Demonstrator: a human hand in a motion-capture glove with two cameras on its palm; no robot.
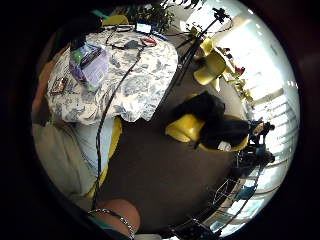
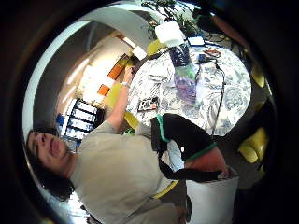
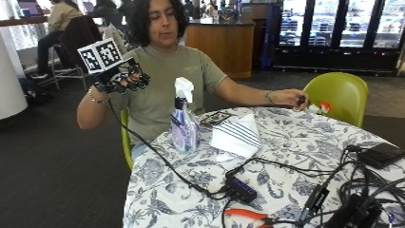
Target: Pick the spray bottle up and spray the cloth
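A clear spray bottle (image 3: 183, 122) with purple liquid and a white trigger head stands upright on the floral tablecloth (image 3: 297, 142), near the table's edge in front of the person. It also shows in the palm views (image 1: 89, 62) (image 2: 184, 74). Right beside it lies a folded white cloth (image 3: 235, 135) with blue stripes. My gloved right hand (image 3: 123, 78) is raised in the air at shoulder height, up and to the side of the bottle and well apart from it. Its fingers are loosely curled and hold nothing. The bare left hand (image 3: 294, 99) pinches a small dark object over the far side of the table.
A black hub (image 3: 240, 189) with cables, orange-handled pliers (image 3: 250, 214) and a black device (image 3: 383, 154) lie on the near side of the table. A small dark card (image 3: 215, 118) lies behind the bottle. A green chair (image 3: 338, 92) stands behind the table.
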